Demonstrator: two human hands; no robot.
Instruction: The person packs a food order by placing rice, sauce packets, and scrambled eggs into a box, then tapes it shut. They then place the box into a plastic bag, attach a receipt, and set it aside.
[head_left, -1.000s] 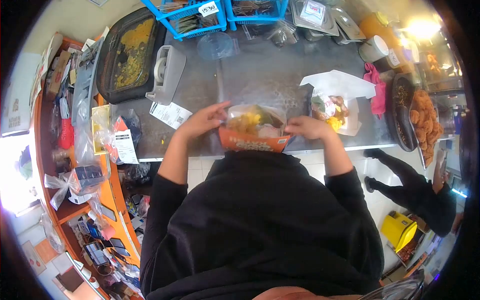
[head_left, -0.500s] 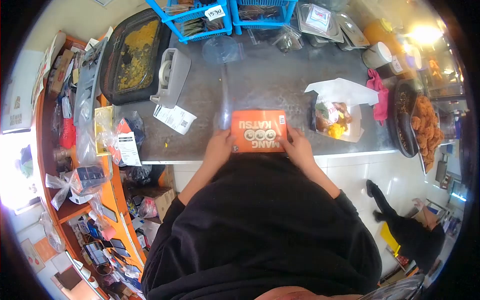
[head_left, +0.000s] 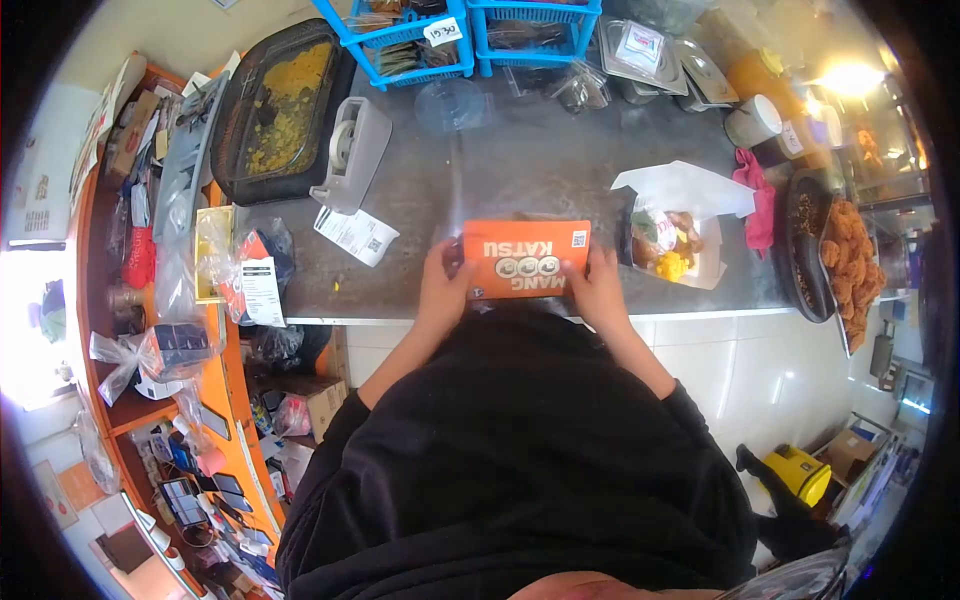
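Observation:
An orange box [head_left: 527, 262] with upside-down lettering and a small code label lies between my hands near the front edge of the grey table [head_left: 540, 150]. My left hand [head_left: 443, 285] is at its left side, fingers bent around that edge. On the right side, my right hand [head_left: 598, 285] grips the box, its thumb near the front corner. To the right, an open white carton [head_left: 685, 235] holds browned pieces and something yellow. A printed receipt [head_left: 356, 235] lies to the left, below a grey tape dispenser [head_left: 355, 155].
Blue baskets [head_left: 405, 45] stand at the back beside metal containers [head_left: 645, 65]. A black tray [head_left: 275, 110] is at the back left. On the right are a pink cloth [head_left: 755, 200] and fried food [head_left: 852, 265]. A person in black [head_left: 795, 525] is at lower right.
The box has shifted slightly right and sits a little turned, with my hands still at its sides. The person at lower right has moved down, showing more of a yellow bucket.

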